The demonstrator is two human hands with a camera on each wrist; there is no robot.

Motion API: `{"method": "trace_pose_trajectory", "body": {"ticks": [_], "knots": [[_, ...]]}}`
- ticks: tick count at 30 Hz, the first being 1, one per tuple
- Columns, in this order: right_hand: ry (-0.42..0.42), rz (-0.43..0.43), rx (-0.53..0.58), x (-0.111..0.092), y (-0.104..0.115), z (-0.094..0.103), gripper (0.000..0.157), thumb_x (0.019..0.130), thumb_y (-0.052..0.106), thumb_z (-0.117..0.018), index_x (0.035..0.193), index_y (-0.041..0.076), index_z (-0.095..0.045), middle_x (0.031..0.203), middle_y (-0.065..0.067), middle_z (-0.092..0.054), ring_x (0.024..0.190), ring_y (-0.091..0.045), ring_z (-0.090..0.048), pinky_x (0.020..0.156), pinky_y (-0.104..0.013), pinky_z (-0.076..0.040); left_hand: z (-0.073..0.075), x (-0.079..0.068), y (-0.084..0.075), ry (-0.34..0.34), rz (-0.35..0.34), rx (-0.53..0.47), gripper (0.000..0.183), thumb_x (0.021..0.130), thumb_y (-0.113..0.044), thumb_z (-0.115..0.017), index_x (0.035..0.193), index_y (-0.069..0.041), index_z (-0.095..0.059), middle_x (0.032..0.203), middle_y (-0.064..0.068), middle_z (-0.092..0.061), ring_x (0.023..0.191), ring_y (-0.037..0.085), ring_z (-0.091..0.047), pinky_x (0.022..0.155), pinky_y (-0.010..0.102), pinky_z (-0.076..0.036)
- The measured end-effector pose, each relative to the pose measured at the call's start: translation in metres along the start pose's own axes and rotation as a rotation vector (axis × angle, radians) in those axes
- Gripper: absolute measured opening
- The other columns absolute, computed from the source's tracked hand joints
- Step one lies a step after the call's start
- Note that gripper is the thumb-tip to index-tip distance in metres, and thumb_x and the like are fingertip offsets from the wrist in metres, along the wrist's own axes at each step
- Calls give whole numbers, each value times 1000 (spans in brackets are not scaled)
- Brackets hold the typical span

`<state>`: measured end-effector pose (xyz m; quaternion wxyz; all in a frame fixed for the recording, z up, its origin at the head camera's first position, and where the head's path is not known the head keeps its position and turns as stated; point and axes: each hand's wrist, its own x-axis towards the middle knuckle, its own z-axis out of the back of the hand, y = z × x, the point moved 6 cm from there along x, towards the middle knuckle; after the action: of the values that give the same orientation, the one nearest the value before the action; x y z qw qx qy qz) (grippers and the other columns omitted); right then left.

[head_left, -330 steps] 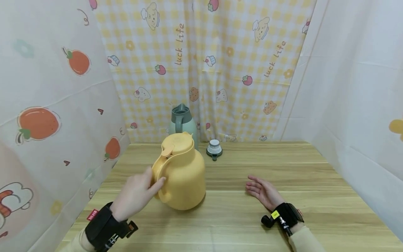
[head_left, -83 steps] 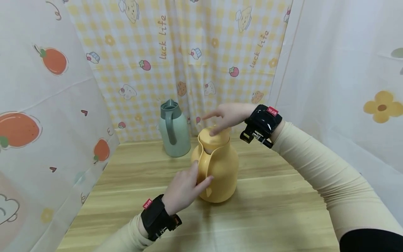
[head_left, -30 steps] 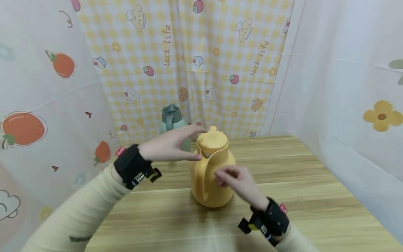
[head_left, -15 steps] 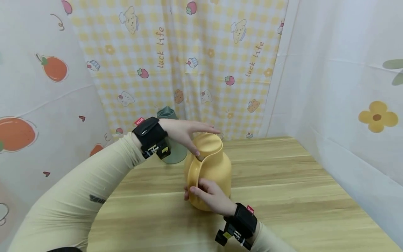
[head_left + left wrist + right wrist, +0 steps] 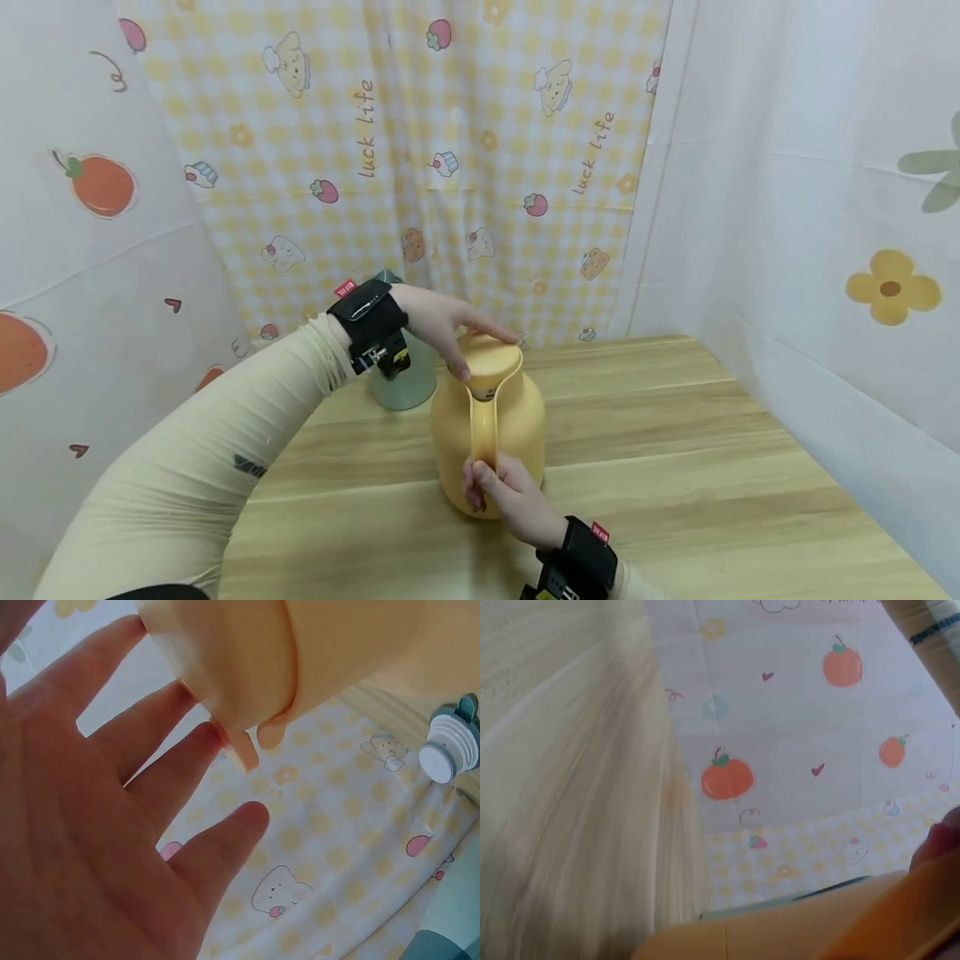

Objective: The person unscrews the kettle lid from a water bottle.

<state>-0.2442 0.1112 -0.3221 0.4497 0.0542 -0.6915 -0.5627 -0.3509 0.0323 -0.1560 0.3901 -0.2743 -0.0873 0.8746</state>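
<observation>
A yellow thermos jug [image 5: 525,425] stands upright on the wooden table, its handle [image 5: 484,429] facing me. My right hand [image 5: 517,500] grips that handle low down, fingers wrapped round it. From the left, my left hand [image 5: 438,321] reaches over the top and holds the round yellow lid [image 5: 491,358], thumb on the near side and fingers across the far side. In the left wrist view the spread fingertips touch the edge of the lid [image 5: 232,660], near a small tab [image 5: 241,750]. A dark gap shows under the lid's near edge.
Behind the left forearm stands a pale green jug [image 5: 405,379], partly hidden. A white and grey-green stopper [image 5: 448,746] appears in the left wrist view; the yellow jug hides it in the head view. Patterned curtains [image 5: 585,208] hang behind the table and along both sides.
My hands have swapped: the left went from handle to lid, the right from lid to handle. The jug shifted right earlier; lately its handle swung round toward me.
</observation>
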Motion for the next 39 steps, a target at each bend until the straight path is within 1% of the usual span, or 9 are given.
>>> {"method": "trace_pose_trajectory", "body": {"ticks": [4,6,11,14,19,24,28,34,39], "knots": [[-47,12,-13,-1,-2,-3,28,106,8,-32,88,-5,-49,68,-22,-44,60,-21,-44,58,-25,-42,-1,2,1,-3,-23,14,75,82,-25,-79,147,-31,-41,155,-6,-31,143,18,-22,114,42,-18],[-68,1,-18,-1,-4,-4,27,106,7,-32,87,-4,-49,68,-22,-44,60,-23,-44,58,-25,-41,-1,4,2,-6,-32,24,75,83,-25,-79,147,-31,-41,155,-4,-30,143,18,-21,114,41,-18],[-99,-6,-25,0,-5,-5,28,106,7,-32,87,-4,-49,67,-22,-45,58,-28,-43,57,-26,-41,0,7,1,-21,-38,36,75,82,-25,-80,146,-31,-43,153,-7,-34,142,16,-24,113,38,-20],[-108,25,-49,1,-5,-6,27,105,3,-31,87,-4,-49,67,-20,-46,57,-31,-43,54,-26,-41,1,6,0,-43,-2,35,74,81,-29,-80,145,-32,-44,150,-8,-38,140,17,-28,112,39,-24],[-129,37,-69,2,-4,-5,28,105,3,-32,85,-2,-51,68,-18,-47,56,-31,-44,53,-26,-42,3,4,-3,-108,81,103,72,80,-40,-79,144,-35,-46,147,-1,-44,134,20,-38,107,38,-32],[-135,18,-48,2,-4,-5,28,105,4,-32,85,-2,-51,68,-18,-47,57,-27,-44,54,-27,-42,3,3,-6,-162,109,163,71,79,-45,-79,142,-35,-48,143,1,-49,128,20,-45,102,38,-37],[-128,10,-44,2,-4,-6,28,105,4,-32,86,-2,-51,69,-18,-47,58,-27,-44,54,-28,-42,2,1,-7,-210,158,210,70,77,-50,-78,140,-35,-51,135,0,-57,118,19,-52,96,36,-41],[-139,-11,-48,2,-3,-4,27,105,3,-33,86,-2,-51,68,-19,-47,58,-26,-44,56,-26,-41,5,5,-13,-298,214,287,72,74,-59,-76,136,-27,-57,133,0,-59,120,22,-53,96,35,-42],[-137,-7,-45,4,-3,-2,28,105,3,-33,84,-1,-51,67,-19,-47,58,-29,-44,55,-27,-41,5,7,-17,-332,275,316,72,73,-64,-74,133,-27,-60,134,0,-58,120,24,-54,95,36,-45]]}}
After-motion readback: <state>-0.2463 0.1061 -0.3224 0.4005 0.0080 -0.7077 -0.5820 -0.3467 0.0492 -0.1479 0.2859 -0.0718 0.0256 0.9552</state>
